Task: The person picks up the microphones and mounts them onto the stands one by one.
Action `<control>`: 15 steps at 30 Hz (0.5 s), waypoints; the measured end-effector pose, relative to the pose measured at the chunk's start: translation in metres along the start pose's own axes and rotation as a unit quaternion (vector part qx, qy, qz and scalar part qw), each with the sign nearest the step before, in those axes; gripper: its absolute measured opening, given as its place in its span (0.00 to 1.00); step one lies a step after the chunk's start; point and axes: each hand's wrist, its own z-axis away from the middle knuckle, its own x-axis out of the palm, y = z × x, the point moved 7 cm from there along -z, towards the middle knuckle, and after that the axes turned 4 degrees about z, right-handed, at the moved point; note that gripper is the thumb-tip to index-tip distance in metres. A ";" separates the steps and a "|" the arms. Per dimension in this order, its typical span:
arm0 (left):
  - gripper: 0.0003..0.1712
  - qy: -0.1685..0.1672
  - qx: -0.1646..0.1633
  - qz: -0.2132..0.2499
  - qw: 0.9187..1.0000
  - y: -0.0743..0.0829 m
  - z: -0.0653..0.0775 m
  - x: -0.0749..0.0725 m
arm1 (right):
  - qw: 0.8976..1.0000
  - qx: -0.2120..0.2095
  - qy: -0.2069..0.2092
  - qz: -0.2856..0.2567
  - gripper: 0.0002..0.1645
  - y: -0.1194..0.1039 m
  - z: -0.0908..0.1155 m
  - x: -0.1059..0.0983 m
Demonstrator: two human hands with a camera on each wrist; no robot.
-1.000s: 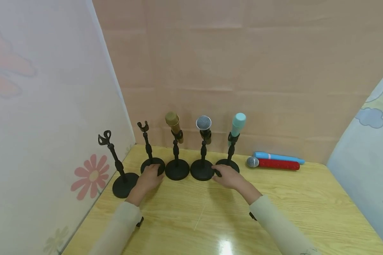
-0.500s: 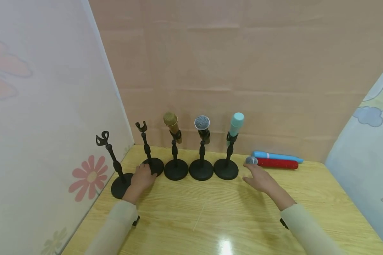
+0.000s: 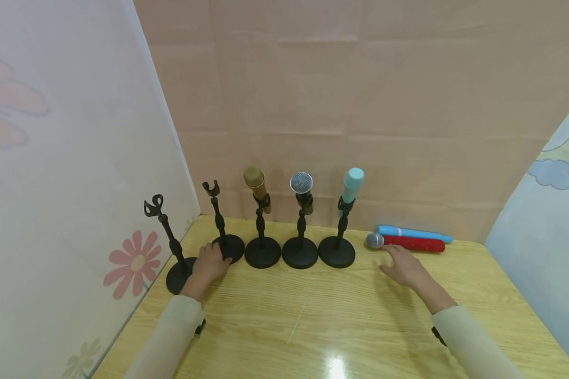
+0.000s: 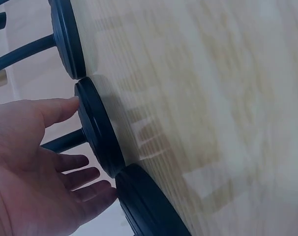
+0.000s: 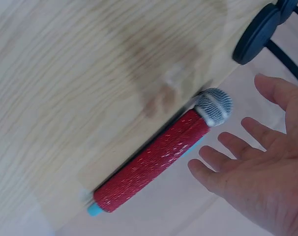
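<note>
My right hand (image 3: 404, 267) hovers with spread fingers in front of a red glittery microphone (image 3: 414, 243) that lies on the table. In the right wrist view this microphone (image 5: 154, 162) shows its silver mesh head near the fingertips; nothing is in the hand. A light blue microphone (image 3: 427, 234) lies right behind it. On the left, my left hand (image 3: 210, 264) is at the round base (image 3: 232, 248) of a black microphone stand with a bare clip. The left wrist view has the thumb at that base's (image 4: 102, 130) rim, fingers loosely extended.
Another bare stand (image 3: 174, 245) is at far left. Three more stands in the row hold a gold microphone (image 3: 254, 179), a silver-headed microphone (image 3: 301, 182) and a mint microphone (image 3: 353, 182). A paper-covered wall (image 3: 289, 105) rises behind the wooden table (image 3: 265, 326).
My right hand has left the mint microphone's stand and moved right to the red microphone. My left hand has shifted slightly left at the base of its stand.
</note>
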 end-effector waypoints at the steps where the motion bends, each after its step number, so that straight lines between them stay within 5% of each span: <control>1: 0.44 -0.001 0.000 -0.001 1.000 0.000 -0.001 0.000 | 1.000 0.001 0.000 -0.001 0.37 0.002 0.001 0.000; 15: 0.49 -0.032 0.018 0.012 0.999 -0.003 -0.015 0.001 | 0.999 0.016 -0.004 0.039 0.38 0.049 -0.010 -0.004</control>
